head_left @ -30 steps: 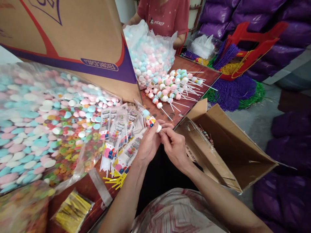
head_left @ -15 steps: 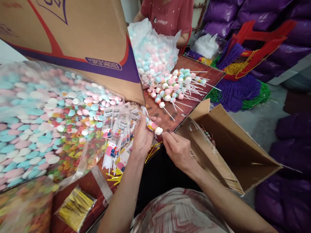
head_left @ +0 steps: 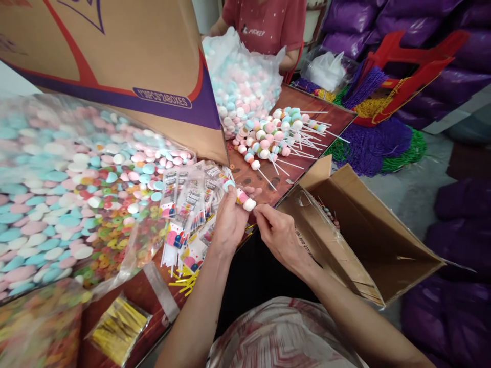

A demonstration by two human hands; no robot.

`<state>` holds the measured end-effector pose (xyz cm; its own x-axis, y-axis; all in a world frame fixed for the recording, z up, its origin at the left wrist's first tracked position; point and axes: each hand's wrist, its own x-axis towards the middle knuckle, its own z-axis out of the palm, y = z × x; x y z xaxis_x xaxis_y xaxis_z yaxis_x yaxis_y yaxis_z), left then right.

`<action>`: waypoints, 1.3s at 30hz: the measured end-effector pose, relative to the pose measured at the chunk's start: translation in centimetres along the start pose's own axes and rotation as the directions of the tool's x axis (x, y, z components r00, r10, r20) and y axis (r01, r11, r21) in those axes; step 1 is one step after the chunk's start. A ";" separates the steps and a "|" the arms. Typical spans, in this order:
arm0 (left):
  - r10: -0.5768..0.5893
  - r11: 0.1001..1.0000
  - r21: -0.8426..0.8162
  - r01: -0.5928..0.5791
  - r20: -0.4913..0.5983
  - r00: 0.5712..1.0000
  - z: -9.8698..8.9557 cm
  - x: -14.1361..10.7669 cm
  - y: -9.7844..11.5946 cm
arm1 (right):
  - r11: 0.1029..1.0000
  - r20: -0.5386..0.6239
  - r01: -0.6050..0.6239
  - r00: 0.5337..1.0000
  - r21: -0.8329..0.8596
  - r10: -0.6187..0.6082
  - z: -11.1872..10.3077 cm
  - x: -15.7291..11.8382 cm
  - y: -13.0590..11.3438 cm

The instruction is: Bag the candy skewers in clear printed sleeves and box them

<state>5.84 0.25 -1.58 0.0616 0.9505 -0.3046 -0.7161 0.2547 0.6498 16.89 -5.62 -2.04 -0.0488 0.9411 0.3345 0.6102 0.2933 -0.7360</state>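
A candy skewer (head_left: pixel 243 198) with white, pink and blue pieces, partly in a printed wrapper, lies across the fingers of my left hand (head_left: pixel 232 217), which are closed round it. My right hand (head_left: pixel 276 232) pinches at the skewer's lower right end, beside the white piece; the stick itself is hidden by the fingers. Just left of my left hand, printed clear wrappers (head_left: pixel 190 197) lie in a pile, with yellow ties (head_left: pixel 186 280) below them. Farther back on the table, finished-looking candy skewers (head_left: pixel 268 135) are heaped with their white sticks pointing right.
Loose candy (head_left: pixel 49 204) spreads over the left in clear plastic. A large carton (head_left: pixel 134 66) stands behind it. An open cardboard box (head_left: pixel 368 240) is at the right. A person in a red shirt (head_left: pixel 264 25) sits beyond a candy bag (head_left: pixel 245 76). Packaged gold ties (head_left: pixel 119 327) lie front left.
My left hand has shifted slightly right, and the skewer has turned a little in it. My right hand has moved slightly left and stays at the skewer's end.
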 end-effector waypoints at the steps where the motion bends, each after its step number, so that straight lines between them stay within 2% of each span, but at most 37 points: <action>1: -0.001 1.000 0.003 0.001 0.011 1.000 0.0 0.0 -0.2 | 1.000 -0.007 -0.015 1.000 0.011 0.015 0.0 0.1 0.0; 4: -0.006 1.000 0.027 0.006 0.026 1.000 -0.3 -0.1 -0.3 | 0.999 -0.047 -0.044 0.998 0.029 0.045 0.3 0.2 0.3; 7: -0.019 0.999 0.051 0.018 0.028 0.999 -0.5 -0.2 -0.1 | 1.000 -0.070 0.021 0.997 0.001 -0.021 0.5 -0.1 0.8; 10: -0.024 0.998 0.051 0.024 0.010 1.000 -0.5 -0.4 0.0 | 0.976 -0.059 0.131 0.988 -0.175 -0.143 0.9 -0.5 1.5; 13: -0.033 0.998 0.046 0.033 0.001 0.999 -0.6 -0.6 -0.2 | 0.906 -0.029 0.223 0.968 -0.360 -0.250 1.3 -0.8 2.1; 16: -0.036 0.998 0.056 0.035 0.005 0.999 -0.8 -0.5 -0.6 | 0.874 0.007 0.266 0.958 -0.406 -0.288 1.6 -0.8 2.4; 19: -0.034 0.999 0.037 0.032 0.030 0.999 -0.9 -0.5 -0.8 | 0.926 0.007 0.207 0.977 -0.316 -0.215 1.5 -0.4 2.3; 23: -0.042 0.999 0.029 0.040 0.043 0.998 -0.5 -0.7 -0.8 | 0.997 -0.001 0.072 0.997 -0.029 -0.072 1.2 0.3 1.6; 27: -0.067 0.998 0.005 0.067 0.054 0.996 0.0 -0.9 -0.3 | 0.978 -0.034 0.004 0.999 0.210 0.004 0.9 0.3 1.2; 30: -0.060 0.998 -0.011 0.061 0.038 0.997 -0.1 -0.6 -0.1 | 0.948 -0.081 -0.039 0.994 0.315 0.068 1.0 -0.3 1.2; 35: -0.027 1.000 0.006 0.027 0.029 0.999 -0.3 -0.4 -0.3 | 0.965 -0.178 -0.012 0.982 0.263 0.060 1.6 -1.1 1.4; 39: -0.010 0.999 0.042 0.007 0.074 0.997 -0.2 -0.7 -0.7 | 0.997 -0.150 0.077 0.986 0.010 -0.075 2.0 -1.2 1.5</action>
<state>6.14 -0.63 -1.95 0.1200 0.9586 -0.2584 -0.6857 0.2682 0.6767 16.27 -5.98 -4.70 0.0247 0.8805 0.4733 0.5965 0.3670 -0.7138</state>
